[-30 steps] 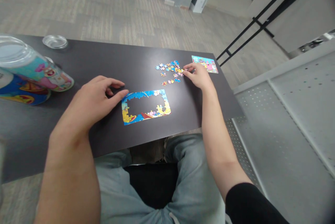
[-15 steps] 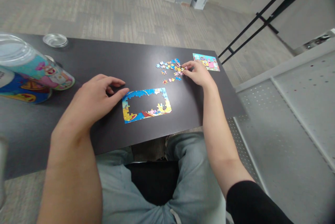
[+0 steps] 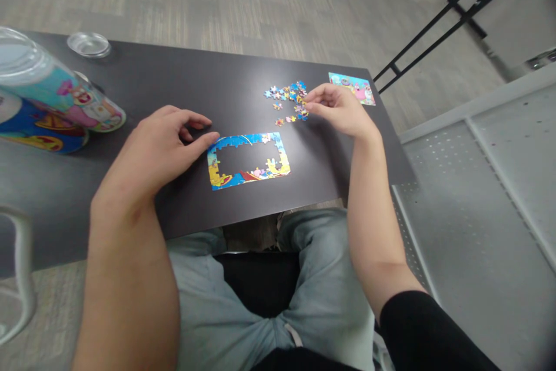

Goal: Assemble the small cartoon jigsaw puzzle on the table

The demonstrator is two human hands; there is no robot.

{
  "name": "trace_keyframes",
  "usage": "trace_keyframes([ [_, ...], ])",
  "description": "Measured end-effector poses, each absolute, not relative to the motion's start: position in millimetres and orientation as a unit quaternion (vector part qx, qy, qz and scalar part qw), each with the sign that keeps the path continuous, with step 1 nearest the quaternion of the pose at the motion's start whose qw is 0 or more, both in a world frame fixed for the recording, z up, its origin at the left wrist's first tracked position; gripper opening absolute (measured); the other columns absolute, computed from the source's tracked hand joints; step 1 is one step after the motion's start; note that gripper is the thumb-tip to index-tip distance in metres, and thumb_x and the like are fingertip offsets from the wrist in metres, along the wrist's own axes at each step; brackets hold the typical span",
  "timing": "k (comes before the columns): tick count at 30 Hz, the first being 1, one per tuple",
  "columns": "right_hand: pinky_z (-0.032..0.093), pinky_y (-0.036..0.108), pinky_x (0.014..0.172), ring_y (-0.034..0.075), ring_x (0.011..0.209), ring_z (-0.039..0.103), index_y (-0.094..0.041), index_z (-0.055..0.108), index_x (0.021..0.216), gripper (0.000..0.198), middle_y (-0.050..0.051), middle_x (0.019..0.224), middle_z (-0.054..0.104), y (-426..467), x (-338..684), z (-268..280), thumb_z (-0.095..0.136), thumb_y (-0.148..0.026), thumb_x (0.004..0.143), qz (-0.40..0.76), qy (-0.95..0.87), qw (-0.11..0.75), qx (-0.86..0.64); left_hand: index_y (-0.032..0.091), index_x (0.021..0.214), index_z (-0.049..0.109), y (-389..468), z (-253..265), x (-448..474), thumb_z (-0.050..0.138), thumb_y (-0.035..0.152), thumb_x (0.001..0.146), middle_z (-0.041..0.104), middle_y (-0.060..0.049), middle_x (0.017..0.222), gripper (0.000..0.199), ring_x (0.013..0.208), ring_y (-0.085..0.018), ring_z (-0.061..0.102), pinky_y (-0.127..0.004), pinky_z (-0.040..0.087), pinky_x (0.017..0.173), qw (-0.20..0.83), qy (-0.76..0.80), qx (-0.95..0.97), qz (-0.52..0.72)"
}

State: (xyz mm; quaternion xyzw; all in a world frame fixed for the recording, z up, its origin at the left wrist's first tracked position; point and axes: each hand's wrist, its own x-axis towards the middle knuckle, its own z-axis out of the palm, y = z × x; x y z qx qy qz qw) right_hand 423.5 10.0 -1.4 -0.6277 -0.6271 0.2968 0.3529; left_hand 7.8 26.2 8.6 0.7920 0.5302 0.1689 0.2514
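A rectangular jigsaw border [image 3: 249,179] in blue and yellow lies assembled on the dark table, its middle open to the tabletop. At its upper left corner rests the thumb of my left hand [image 3: 163,139], with the fingers bent and apart from the thumb, holding nothing. Beyond the border is a loose pile of puzzle pieces [image 3: 284,93], with several more pieces [image 3: 290,120] in a short row on its near side. My right hand [image 3: 341,107] pinches a small yellowish puzzle piece [image 3: 304,101] between thumb and forefinger at the pile's right edge.
A colourful picture card [image 3: 354,87] lies at the table's far right corner, behind my right hand. Two printed clear-topped canisters [image 3: 93,107] stand at the left, near a round clear lid [image 3: 89,45]. A white curved frame [image 3: 25,267] shows at lower left.
The view has tilted, so the table sits higher in it. My right hand has drawn slightly off the pile with its pinch kept; my left hand stays at the border's corner.
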Motion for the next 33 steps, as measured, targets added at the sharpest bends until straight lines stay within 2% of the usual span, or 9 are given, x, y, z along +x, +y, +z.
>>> trace_keyframes([
  [6, 0.066, 0.045, 0.097, 0.028, 0.103, 0.079, -0.028, 0.091, 0.106, 0.024, 0.005, 0.101, 0.087, -19, 381, 18, 0.103, -0.048, 0.103, 0.449, -0.687, 0.238, -0.519, 0.014, 0.149, 0.091, 22, 13, 10, 0.084, 0.061, 0.106, 0.082, -0.012, 0.138, 0.065, 0.105, -0.027, 0.072, -0.044, 0.059, 0.105, 0.244, 0.531, 0.797, 0.150],
  [10, 0.060, 0.038, 0.084, 0.023, 0.091, 0.074, -0.025, 0.090, 0.108, 0.035, 0.004, 0.099, 0.090, -22, 368, 17, 0.108, -0.054, 0.099, 0.497, -0.700, 0.182, -0.480, 0.013, 0.148, 0.094, 26, 6, 8, 0.083, 0.064, 0.100, 0.083, -0.014, 0.133, 0.071, 0.103, -0.028, 0.076, -0.044, 0.061, 0.102, 0.227, 0.518, 0.806, 0.172],
  [17, 0.053, 0.036, 0.074, 0.018, 0.081, 0.066, -0.025, 0.090, 0.108, 0.035, 0.002, 0.096, 0.087, -23, 366, 17, 0.109, -0.052, 0.098, 0.526, -0.687, 0.156, -0.477, 0.015, 0.150, 0.094, 28, 1, 6, 0.089, 0.057, 0.101, 0.086, -0.015, 0.138, 0.065, 0.100, -0.026, 0.072, -0.044, 0.060, 0.100, 0.232, 0.519, 0.803, 0.179],
  [26, 0.057, 0.036, 0.074, 0.019, 0.083, 0.068, -0.026, 0.090, 0.107, 0.040, 0.003, 0.097, 0.089, -28, 365, 21, 0.112, -0.058, 0.096, 0.529, -0.676, 0.158, -0.488, 0.011, 0.152, 0.093, 23, 10, 10, 0.088, 0.052, 0.103, 0.083, -0.016, 0.138, 0.064, 0.103, -0.026, 0.070, -0.046, 0.058, 0.104, 0.243, 0.521, 0.801, 0.168],
  [29, 0.057, 0.037, 0.074, 0.020, 0.085, 0.069, -0.027, 0.090, 0.106, 0.040, 0.003, 0.098, 0.089, -29, 366, 21, 0.112, -0.059, 0.096, 0.529, -0.673, 0.158, -0.492, 0.013, 0.152, 0.092, 24, 8, 9, 0.087, 0.059, 0.102, 0.082, -0.014, 0.137, 0.068, 0.106, -0.027, 0.072, -0.049, 0.058, 0.106, 0.245, 0.522, 0.801, 0.161],
  [33, 0.054, 0.037, 0.073, 0.019, 0.081, 0.064, -0.026, 0.090, 0.106, 0.034, 0.003, 0.097, 0.088, -30, 365, 18, 0.110, -0.053, 0.098, 0.522, -0.684, 0.152, -0.486, 0.016, 0.155, 0.091, 26, 3, 8, 0.076, 0.082, 0.099, 0.081, -0.013, 0.140, 0.088, 0.110, -0.030, 0.074, -0.053, 0.055, 0.106, 0.243, 0.525, 0.799, 0.164],
])
